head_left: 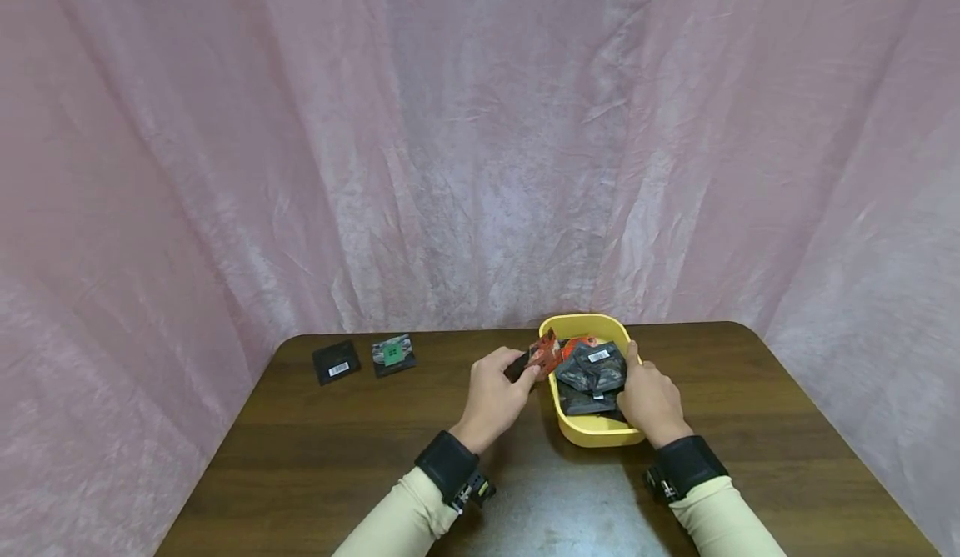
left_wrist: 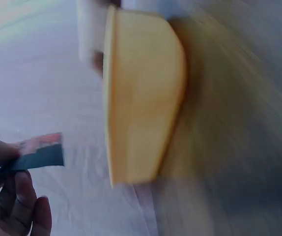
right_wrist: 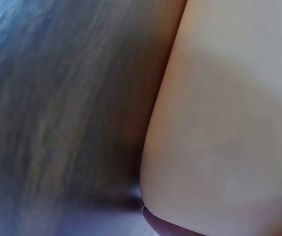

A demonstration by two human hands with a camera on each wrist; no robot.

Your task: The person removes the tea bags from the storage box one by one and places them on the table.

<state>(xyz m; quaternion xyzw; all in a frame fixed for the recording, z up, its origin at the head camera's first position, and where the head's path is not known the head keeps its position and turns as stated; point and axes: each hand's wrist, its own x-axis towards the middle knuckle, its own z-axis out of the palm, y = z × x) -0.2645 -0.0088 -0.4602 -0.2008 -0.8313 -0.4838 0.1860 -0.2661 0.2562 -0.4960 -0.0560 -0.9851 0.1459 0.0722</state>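
My left hand [head_left: 495, 392] pinches a small flat packet [head_left: 546, 354], red with a dark end, between thumb and fingers over the left rim of a yellow plastic bin [head_left: 592, 438]. In the left wrist view the packet [left_wrist: 42, 151] sticks out from the fingertips, beside the bin's outer wall [left_wrist: 138, 98]. My right hand [head_left: 654, 400] grips the bin's right rim, with the index finger lying along it. Several black packets [head_left: 588, 373] lie heaped inside the bin, and a red-orange packet [head_left: 577, 345] shows behind them. A close, pale surface fills much of the right wrist view.
On the far left of the brown wooden table [head_left: 322, 457] lie a black packet [head_left: 335, 363] with a white label and a dark packet [head_left: 393, 355] with a green square. A pink curtain [head_left: 480, 165] hangs behind the table's back edge.
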